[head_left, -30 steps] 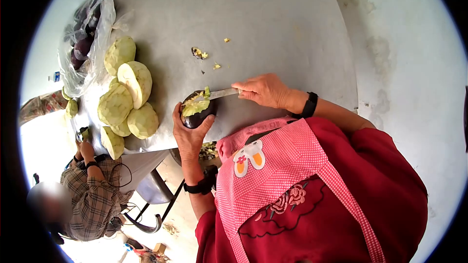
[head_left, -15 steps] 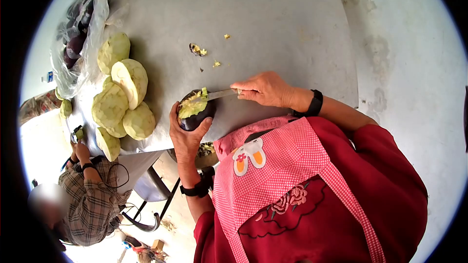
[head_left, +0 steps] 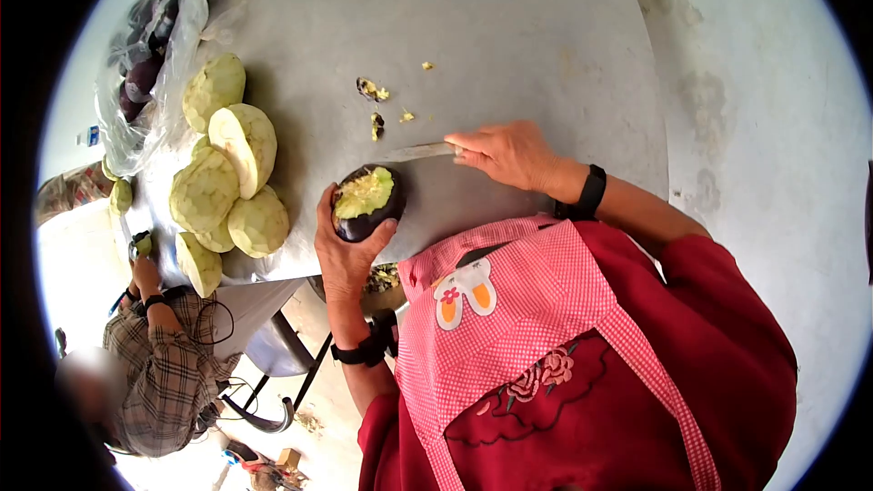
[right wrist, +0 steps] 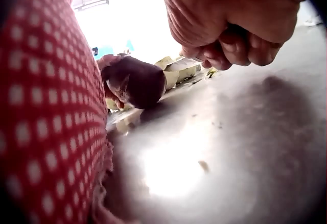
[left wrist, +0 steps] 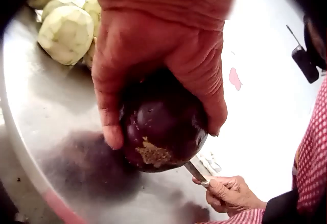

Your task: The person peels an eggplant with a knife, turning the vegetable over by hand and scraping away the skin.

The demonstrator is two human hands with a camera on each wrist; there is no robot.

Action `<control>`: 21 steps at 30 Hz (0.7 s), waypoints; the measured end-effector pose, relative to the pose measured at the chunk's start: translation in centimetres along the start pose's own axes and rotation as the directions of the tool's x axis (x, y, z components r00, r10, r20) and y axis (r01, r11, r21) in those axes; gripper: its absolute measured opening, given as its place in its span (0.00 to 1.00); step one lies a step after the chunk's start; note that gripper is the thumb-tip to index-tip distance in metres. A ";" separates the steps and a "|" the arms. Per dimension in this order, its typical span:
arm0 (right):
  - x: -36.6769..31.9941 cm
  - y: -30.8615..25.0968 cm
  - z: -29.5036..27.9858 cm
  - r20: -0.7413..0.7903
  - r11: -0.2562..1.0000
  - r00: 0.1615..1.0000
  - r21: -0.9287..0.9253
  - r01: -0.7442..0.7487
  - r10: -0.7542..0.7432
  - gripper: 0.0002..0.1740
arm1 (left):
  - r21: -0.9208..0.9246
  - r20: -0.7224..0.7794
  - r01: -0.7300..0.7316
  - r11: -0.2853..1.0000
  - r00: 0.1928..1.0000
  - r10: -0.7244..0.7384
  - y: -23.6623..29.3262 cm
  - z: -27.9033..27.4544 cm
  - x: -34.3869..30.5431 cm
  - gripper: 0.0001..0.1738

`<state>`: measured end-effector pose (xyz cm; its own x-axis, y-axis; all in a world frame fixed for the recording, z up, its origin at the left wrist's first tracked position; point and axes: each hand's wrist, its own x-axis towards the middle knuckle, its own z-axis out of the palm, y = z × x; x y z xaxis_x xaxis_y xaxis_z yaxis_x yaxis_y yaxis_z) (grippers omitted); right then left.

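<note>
My left hand point(head_left: 342, 256) grips a round, dark purple eggplant point(head_left: 389, 207), its thumb and fingers spread round the sides. A peeled, yellow-green patch point(head_left: 367, 191) on the eggplant's top faces up in the head view. In the left wrist view the dark skin of the eggplant point(left wrist: 166, 116) shows a brown scar. My right hand point(head_left: 511, 156) holds a knife point(head_left: 418, 152) by its handle, the blade pointing left, just beyond the eggplant. Small peel scraps point(head_left: 377, 125) lie on the table past the blade.
Several peeled, pale green eggplants point(head_left: 205, 189) are heaped on the grey table point(head_left: 509, 27) at left. Behind them stands a clear plastic bag point(head_left: 180, 64) of unpeeled dark eggplants. Another person in a plaid shirt point(head_left: 164, 373) works at the table's left edge.
The knife has come off the eggplant and moved away, up and right. Another dark peel scrap now lies on the table. The left hand keeps its hold on the eggplant.
</note>
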<state>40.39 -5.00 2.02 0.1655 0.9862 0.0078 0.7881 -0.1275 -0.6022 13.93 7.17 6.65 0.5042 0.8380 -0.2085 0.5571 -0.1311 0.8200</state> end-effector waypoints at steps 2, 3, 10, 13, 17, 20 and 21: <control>-0.1 -0.3 0.1 0.021 1.000 1.000 0.028 0.008 -0.008 0.17 | -0.006 0.021 0.038 0.999 0.999 -0.038 0.2 -0.1 0.2 0.56; 0.2 0.0 0.5 -0.016 0.989 1.000 0.150 0.007 -0.004 0.18 | 0.240 0.020 -0.011 0.971 1.000 0.007 0.4 -0.4 0.3 0.58; -0.4 -1.1 -0.4 0.067 0.944 0.993 0.323 0.070 -0.096 0.16 | -0.140 -0.004 0.008 0.990 1.000 -0.008 -1.8 -0.8 -0.6 0.59; -0.8 -0.8 0.3 0.118 0.954 0.984 0.285 0.093 -0.131 0.16 | -0.130 -0.007 -0.031 0.991 1.000 0.030 -2.3 -0.9 -0.9 0.57; -1.1 -0.8 1.4 0.039 0.930 0.991 0.352 0.109 -0.131 0.18 | -0.046 -0.105 -0.096 0.994 0.990 0.091 -2.9 0.0 -1.0 0.56; -1.0 -1.0 1.0 0.022 0.927 0.991 0.357 0.115 -0.131 0.17 | -0.176 -0.163 0.003 0.984 0.986 -0.032 -2.6 0.4 -1.3 0.56; -0.8 -1.2 0.4 0.066 0.942 0.988 0.316 0.113 -0.141 0.17 | -0.195 -0.158 0.010 0.981 0.987 -0.042 -2.2 0.4 -1.3 0.55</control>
<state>39.01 -5.59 2.41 0.0135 0.9991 0.0400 0.5738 0.0250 -0.8186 12.30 6.19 4.87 0.3698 0.9160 -0.1555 0.4230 -0.0169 0.9060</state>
